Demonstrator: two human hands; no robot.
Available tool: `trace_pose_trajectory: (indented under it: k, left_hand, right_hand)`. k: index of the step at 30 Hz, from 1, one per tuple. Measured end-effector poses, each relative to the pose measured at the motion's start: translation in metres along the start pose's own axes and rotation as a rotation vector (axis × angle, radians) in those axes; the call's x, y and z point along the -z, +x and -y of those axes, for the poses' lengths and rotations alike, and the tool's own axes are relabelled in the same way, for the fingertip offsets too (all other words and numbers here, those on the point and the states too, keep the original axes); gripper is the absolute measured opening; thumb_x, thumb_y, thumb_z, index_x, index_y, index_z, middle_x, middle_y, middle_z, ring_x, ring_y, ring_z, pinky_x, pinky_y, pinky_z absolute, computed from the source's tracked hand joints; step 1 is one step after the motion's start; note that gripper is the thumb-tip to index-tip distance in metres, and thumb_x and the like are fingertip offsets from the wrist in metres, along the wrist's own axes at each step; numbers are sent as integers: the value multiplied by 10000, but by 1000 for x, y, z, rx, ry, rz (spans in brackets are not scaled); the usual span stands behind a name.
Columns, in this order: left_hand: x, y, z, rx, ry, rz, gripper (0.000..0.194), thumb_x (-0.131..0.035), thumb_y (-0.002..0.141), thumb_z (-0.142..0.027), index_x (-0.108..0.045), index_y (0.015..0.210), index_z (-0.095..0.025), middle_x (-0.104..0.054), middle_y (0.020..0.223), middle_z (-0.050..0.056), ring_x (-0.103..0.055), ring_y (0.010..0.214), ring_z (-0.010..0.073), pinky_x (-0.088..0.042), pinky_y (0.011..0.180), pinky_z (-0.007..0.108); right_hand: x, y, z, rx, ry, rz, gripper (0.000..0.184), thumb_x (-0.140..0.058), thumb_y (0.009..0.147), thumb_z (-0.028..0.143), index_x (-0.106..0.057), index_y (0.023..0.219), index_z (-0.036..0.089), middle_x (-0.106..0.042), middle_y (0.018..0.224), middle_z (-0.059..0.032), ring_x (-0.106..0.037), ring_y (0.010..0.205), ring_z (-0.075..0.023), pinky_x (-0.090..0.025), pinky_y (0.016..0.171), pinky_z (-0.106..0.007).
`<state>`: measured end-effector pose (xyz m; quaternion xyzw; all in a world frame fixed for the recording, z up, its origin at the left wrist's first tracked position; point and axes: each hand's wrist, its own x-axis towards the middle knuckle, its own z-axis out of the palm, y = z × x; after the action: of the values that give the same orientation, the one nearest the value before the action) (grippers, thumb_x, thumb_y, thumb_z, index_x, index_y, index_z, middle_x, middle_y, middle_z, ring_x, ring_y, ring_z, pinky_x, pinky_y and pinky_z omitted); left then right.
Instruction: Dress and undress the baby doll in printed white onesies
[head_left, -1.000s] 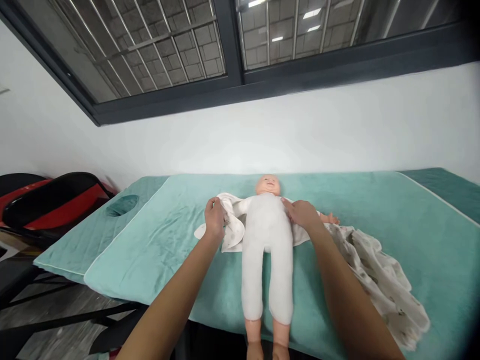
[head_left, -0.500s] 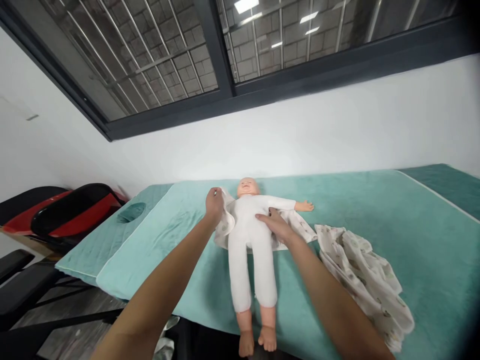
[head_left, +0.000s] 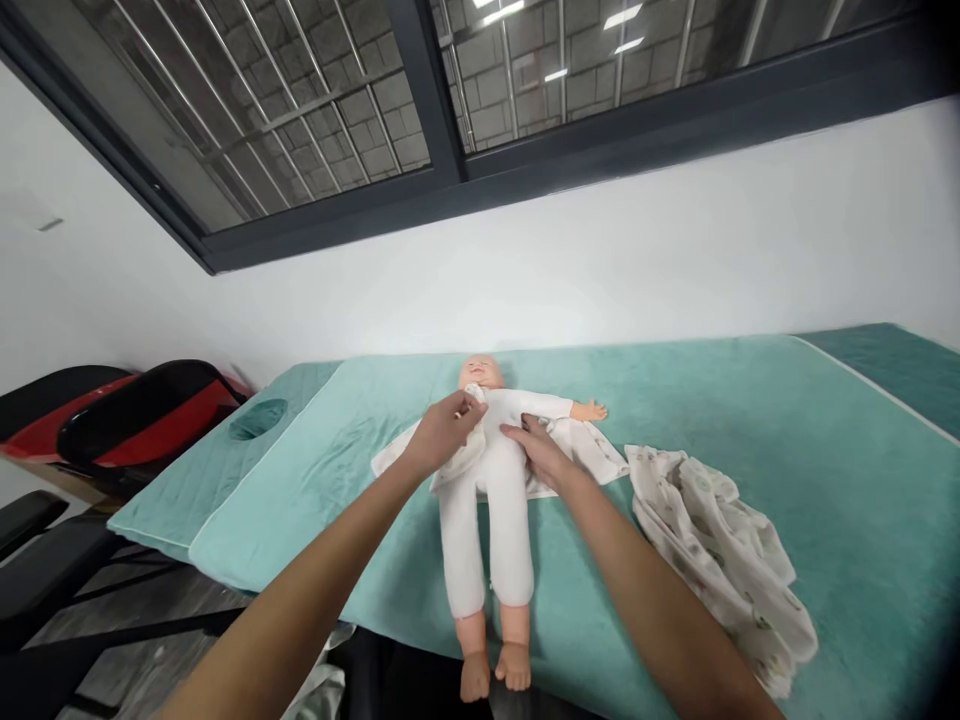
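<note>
A baby doll (head_left: 491,500) in a white bodysuit lies on its back on a teal padded table (head_left: 712,400), head toward the wall, feet over the near edge. An open white garment (head_left: 581,445) is spread under its torso. My left hand (head_left: 442,437) pinches the garment's left flap and holds it over the doll's chest. My right hand (head_left: 538,455) rests flat on the doll's belly, fingers stretched out.
A crumpled patterned white cloth (head_left: 720,545) lies on the table to the right of the doll. A face hole (head_left: 259,418) is in the table's left end. Black and red seats (head_left: 127,415) stand at the far left. A white wall and dark window frame rise behind.
My left hand has carried the garment flap from the doll's left side inward over its chest. My right hand slid from the doll's shoulder down to its belly. The view shifted.
</note>
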<state>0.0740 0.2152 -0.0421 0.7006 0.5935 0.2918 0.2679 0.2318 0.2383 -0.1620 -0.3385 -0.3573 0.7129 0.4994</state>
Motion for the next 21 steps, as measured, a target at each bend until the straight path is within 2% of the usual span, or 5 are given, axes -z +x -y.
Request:
trace_pose_trajectory:
  k: [7, 11, 14, 17, 21]
  left_hand:
    - [-22, -80, 72, -261, 538, -221, 327, -592, 878, -336, -541, 1181, -224, -610, 1132, 86, -583, 1081, 259, -493, 913, 408]
    - [-30, -85, 90, -408, 700, -267, 409, -498, 931, -230, -484, 1340, -222, -612, 1166, 126, -578, 1104, 283, -495, 935, 442]
    - [-28, -78, 95, -465, 828, -264, 368, -451, 930, -148, -550, 1278, -214, -640, 1130, 132, -607, 1022, 281, -513, 857, 425]
    - [-25, -77, 92, -462, 832, -308, 257, -454, 931, -149, -607, 1132, -195, -646, 1121, 131, -608, 997, 284, -500, 835, 431]
    - [-26, -96, 81, -437, 497, -323, 157, -440, 950, -171, -575, 1024, -201, -630, 1046, 102, -591, 983, 240, -488, 861, 399]
  right_hand:
    - [-1, 0, -5, 11, 39, -59, 538, -754, 691, 324, -522, 1170, 242, -657, 1226, -72, -676, 1022, -214, -569, 875, -331]
    - [-3, 2, -11, 55, 62, -90, 565, -760, 675, 315, -512, 1177, 237, -663, 1204, -68, -670, 1040, -220, -565, 882, -338]
    - [-4, 2, -13, 47, 62, -119, 606, -764, 668, 316, -495, 1205, 234, -660, 1213, -74, -672, 1036, -225, -564, 891, -349]
    - [-3, 3, -13, 27, 61, -127, 637, -771, 669, 320, -485, 1233, 237, -648, 1237, -81, -672, 1048, -227, -566, 890, -348]
    - [-2, 4, -14, 10, 33, -140, 655, -772, 688, 340, -477, 1266, 249, -625, 1290, -86, -666, 1077, -231, -563, 909, -349]
